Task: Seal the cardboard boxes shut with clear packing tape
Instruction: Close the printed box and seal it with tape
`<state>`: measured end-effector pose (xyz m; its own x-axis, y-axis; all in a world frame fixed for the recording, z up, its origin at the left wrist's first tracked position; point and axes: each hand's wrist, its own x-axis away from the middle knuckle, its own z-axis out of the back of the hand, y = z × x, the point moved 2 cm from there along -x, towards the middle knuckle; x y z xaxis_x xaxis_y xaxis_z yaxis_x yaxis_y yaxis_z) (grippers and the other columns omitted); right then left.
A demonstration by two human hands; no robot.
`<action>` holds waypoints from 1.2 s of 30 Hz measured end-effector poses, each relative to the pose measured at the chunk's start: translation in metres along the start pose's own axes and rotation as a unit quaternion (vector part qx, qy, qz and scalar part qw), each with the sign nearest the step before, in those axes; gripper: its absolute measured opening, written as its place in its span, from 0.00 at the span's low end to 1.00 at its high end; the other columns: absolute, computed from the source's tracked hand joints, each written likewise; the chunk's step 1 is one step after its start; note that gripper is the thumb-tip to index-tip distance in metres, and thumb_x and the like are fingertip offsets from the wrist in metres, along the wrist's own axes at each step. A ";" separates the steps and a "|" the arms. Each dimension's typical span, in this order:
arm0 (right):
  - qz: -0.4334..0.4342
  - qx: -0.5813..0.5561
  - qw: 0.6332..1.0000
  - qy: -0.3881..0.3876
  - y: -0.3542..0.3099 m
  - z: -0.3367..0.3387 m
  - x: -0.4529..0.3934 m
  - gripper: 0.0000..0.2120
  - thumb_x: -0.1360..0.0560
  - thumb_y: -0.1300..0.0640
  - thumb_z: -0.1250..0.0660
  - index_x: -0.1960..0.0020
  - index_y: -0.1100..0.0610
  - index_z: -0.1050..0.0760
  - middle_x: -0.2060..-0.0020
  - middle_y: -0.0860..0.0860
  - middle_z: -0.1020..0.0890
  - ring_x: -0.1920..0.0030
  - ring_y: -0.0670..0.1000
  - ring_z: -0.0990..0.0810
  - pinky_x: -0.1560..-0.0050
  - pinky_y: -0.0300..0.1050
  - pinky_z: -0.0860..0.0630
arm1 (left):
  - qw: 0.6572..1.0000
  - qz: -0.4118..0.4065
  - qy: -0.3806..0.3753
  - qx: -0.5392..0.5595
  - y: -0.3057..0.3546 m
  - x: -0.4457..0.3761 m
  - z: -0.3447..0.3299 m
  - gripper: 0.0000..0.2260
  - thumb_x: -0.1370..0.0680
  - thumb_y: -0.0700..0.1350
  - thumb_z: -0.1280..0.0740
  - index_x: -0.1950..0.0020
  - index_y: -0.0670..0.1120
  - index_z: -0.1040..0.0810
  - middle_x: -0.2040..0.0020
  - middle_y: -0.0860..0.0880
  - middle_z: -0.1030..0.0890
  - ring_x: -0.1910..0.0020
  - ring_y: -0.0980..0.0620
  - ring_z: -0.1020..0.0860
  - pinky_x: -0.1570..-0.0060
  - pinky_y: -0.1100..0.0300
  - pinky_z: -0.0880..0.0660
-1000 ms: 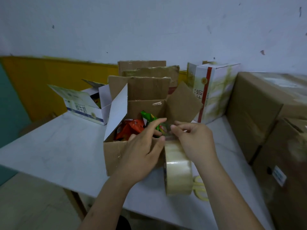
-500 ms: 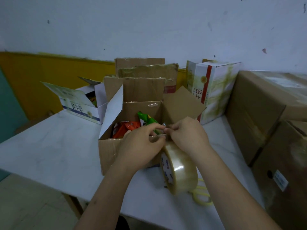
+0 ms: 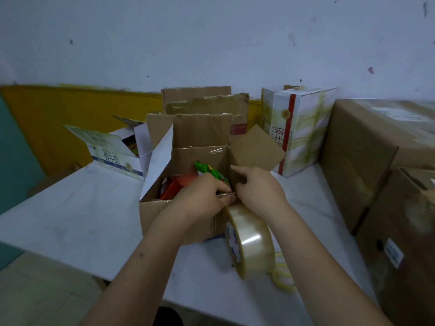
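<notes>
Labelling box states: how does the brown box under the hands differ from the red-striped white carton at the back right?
The brown box is plain cardboard; the white carton is printed, with a red stripe. The brown box has its flaps up and snack packets showing; the white carton's top looks closed. The brown box sits low and wide; the white carton stands tall. Both rest on the white table.

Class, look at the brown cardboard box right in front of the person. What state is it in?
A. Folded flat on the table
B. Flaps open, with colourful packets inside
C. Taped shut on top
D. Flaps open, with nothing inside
B: the cardboard box has its flaps standing up, and green and red packets show inside, beside the tape roll.
</notes>
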<state>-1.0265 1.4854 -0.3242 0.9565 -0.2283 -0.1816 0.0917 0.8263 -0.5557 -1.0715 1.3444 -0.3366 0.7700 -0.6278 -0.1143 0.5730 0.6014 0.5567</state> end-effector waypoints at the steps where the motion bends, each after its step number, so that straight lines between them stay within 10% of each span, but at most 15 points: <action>1: 0.007 -0.012 1.000 -0.006 0.001 -0.001 -0.002 0.27 0.24 0.61 0.37 0.26 0.44 0.31 0.30 0.49 0.26 0.33 0.52 0.26 0.41 0.46 0.26 | 1.000 -0.018 -0.009 -0.011 0.003 -0.003 0.001 0.18 0.20 0.50 0.31 0.70 0.62 0.23 0.67 0.54 0.23 0.65 0.57 0.26 0.60 0.57 0.31; 7: 0.045 -0.127 0.990 0.038 0.020 -0.005 0.000 0.26 0.25 0.66 0.39 0.31 0.47 0.24 0.34 0.48 0.21 0.35 0.48 0.24 0.37 0.43 0.26 | 0.995 -0.019 -0.098 0.006 0.013 -0.017 -0.006 0.14 0.18 0.50 0.33 0.59 0.42 0.18 0.62 0.41 0.19 0.64 0.55 0.25 0.60 0.57 0.29; 13: 0.033 -0.299 0.929 0.218 0.036 0.014 0.058 0.07 0.19 0.52 0.37 0.51 0.47 0.20 0.62 0.43 0.19 0.68 0.48 0.21 0.64 0.42 0.24 | 0.996 -0.051 -0.065 0.015 -0.001 -0.020 -0.008 0.14 0.18 0.55 0.35 0.55 0.48 0.16 0.60 0.49 0.18 0.58 0.53 0.21 0.54 0.50 0.24; 19: -0.066 -0.307 0.947 0.067 0.042 -0.025 0.100 0.18 0.28 0.31 0.42 0.59 0.44 0.24 0.64 0.42 0.19 0.62 0.45 0.20 0.60 0.46 0.20 | 0.996 -0.078 -0.038 -0.026 -0.002 -0.024 -0.011 0.16 0.18 0.56 0.37 0.59 0.48 0.17 0.61 0.51 0.19 0.58 0.52 0.20 0.52 0.42 0.22; 27: -0.047 -0.396 0.917 -0.019 0.035 -0.035 0.109 0.13 0.18 0.45 0.43 0.54 0.50 0.25 0.68 0.44 0.19 0.67 0.33 0.21 0.69 0.25 0.30 | 0.995 -0.047 -0.084 -0.002 0.001 -0.025 -0.009 0.15 0.20 0.58 0.33 0.57 0.49 0.16 0.60 0.47 0.18 0.60 0.51 0.20 0.55 0.47 0.24; 31: -0.072 -0.420 0.905 -0.019 0.045 -0.034 0.107 0.18 0.21 0.35 0.48 0.54 0.42 0.23 0.61 0.41 0.18 0.56 0.41 0.19 0.51 0.41 0.20 | 0.998 -0.049 -0.038 -0.025 0.002 -0.027 -0.009 0.14 0.20 0.56 0.32 0.64 0.55 0.20 0.66 0.55 0.20 0.63 0.57 0.23 0.60 0.54 0.27; 36: 0.058 -0.047 0.994 0.075 0.109 -0.020 0.118 0.06 0.21 0.54 0.34 0.55 0.50 0.20 0.61 0.47 0.21 0.60 0.46 0.24 0.59 0.39 0.32 | 0.992 -0.051 0.047 -0.103 0.000 -0.017 -0.006 0.14 0.25 0.64 0.30 0.55 0.54 0.15 0.59 0.55 0.17 0.59 0.59 0.22 0.60 0.53 0.26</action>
<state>-0.9093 1.5381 -0.4218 0.9064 -0.2143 -0.3641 -0.0499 0.8015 -0.5959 -1.0828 1.3587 -0.3395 0.7226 -0.6474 -0.2422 0.6867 0.6320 0.3592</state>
